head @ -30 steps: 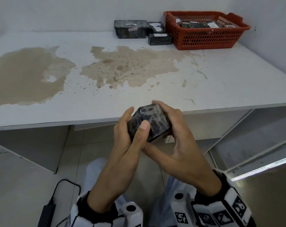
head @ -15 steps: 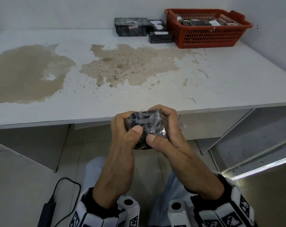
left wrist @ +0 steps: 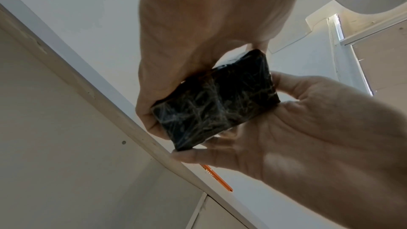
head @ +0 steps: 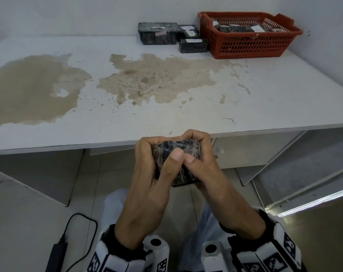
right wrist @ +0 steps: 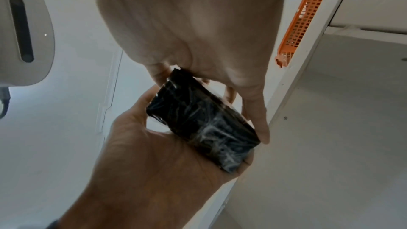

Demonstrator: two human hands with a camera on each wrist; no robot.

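A small black block (head: 176, 151), seemingly wrapped in crinkled clear film, is gripped between left hand (head: 153, 173) and right hand (head: 207, 163), fingers (head: 145, 143) curled round it, thumbs on top; white labels (head: 160, 33) on boxes (head: 156, 39) far beyond the fingers are unreadable.

White wrist mounts (head: 245, 261), square black markers (head: 274, 261), black cuffs (head: 120, 245)

Lower centre, block (head: 176, 152) is held btw. left hand (head: 149, 173) and right hand (head: 206, 165), just below table (head: 264, 114) edge. Upper right on table, basket (head: 245, 46) is set, w/ boxes (head: 157, 36) just left of it.
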